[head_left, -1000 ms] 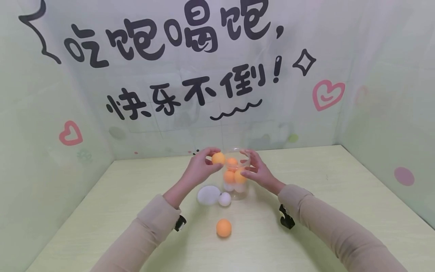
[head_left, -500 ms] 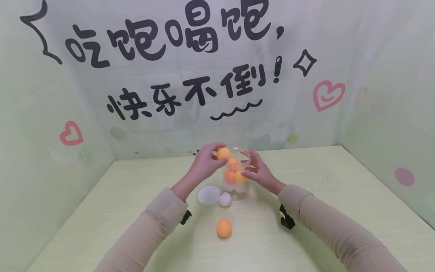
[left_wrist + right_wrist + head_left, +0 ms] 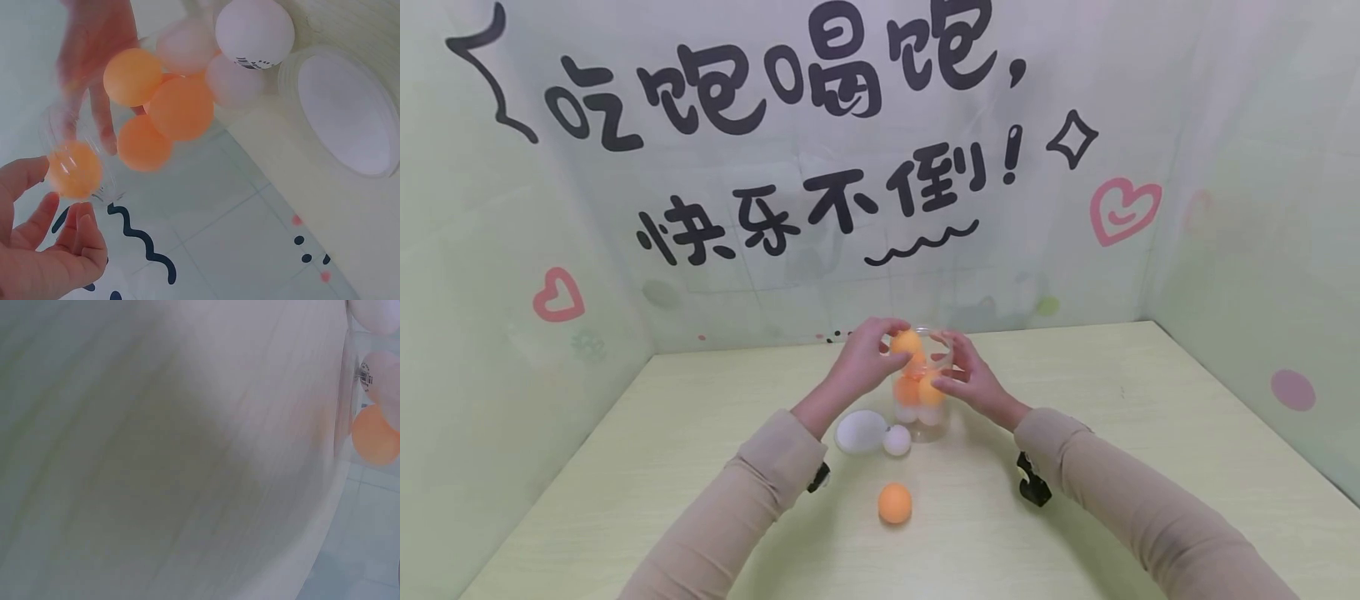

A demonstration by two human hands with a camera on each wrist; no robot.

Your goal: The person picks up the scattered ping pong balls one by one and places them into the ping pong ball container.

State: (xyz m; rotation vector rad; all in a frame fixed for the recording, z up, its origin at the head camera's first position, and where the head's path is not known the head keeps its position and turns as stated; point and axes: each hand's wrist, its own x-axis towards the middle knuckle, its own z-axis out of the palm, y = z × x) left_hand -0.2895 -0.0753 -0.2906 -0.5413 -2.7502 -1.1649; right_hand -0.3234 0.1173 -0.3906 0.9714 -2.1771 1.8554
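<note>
Left hand [image 3: 867, 360] has carried pinched orange ball [image 3: 907, 342] over clear jar [image 3: 922, 417] mouth. Right hand [image 3: 972, 379] grips jar side. Left wrist view reveals white lid [image 3: 340, 112]; right wrist view blurred.

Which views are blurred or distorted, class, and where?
Head view: sharp, walls bowed by the wide lens. Left wrist view: the held ball is motion-blurred, the jar balls soft. Right wrist view: nearly all a blurred pale surface, balls only at the right edge.
</note>
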